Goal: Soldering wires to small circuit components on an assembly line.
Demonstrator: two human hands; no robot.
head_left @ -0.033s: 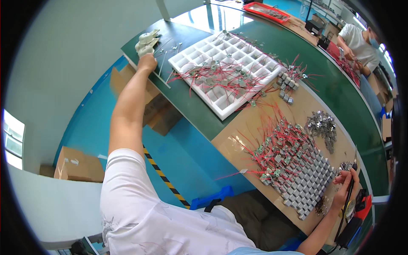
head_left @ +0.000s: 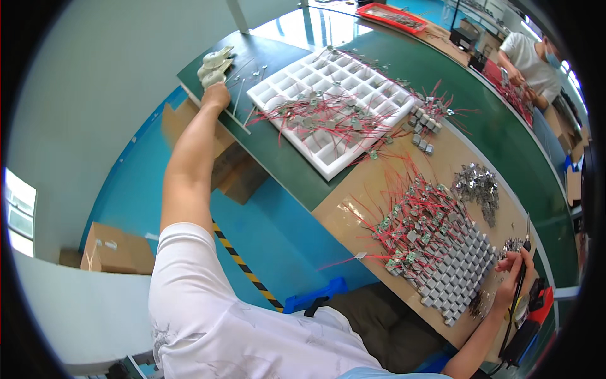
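Observation:
My left arm is stretched out to the far left end of the green table (head_left: 271,151). There my left hand (head_left: 216,96) touches the nearest of several cream-coloured rounded pieces (head_left: 213,77); its fingers are mostly hidden behind the back of the hand. At the right, my right hand (head_left: 507,284) is closed round a black soldering iron (head_left: 519,284), its thin metal tip pointing up and away from me. Beside it lie rows of small grey metal blocks (head_left: 454,278), many with green circuit boards and red wires (head_left: 423,221) on top.
A white compartment tray (head_left: 328,169) holds more red-wired parts. Loose silvery metal pieces (head_left: 478,189) are heaped on the brown work board (head_left: 353,208). A red tray (head_left: 391,18) sits farther back, where a person in white (head_left: 527,60) handles wires. Cardboard boxes (head_left: 117,247) stand on the blue floor.
The view has shifted slightly. Both hands stay in nearly the same places, the left by the cream pieces and the right round the soldering iron.

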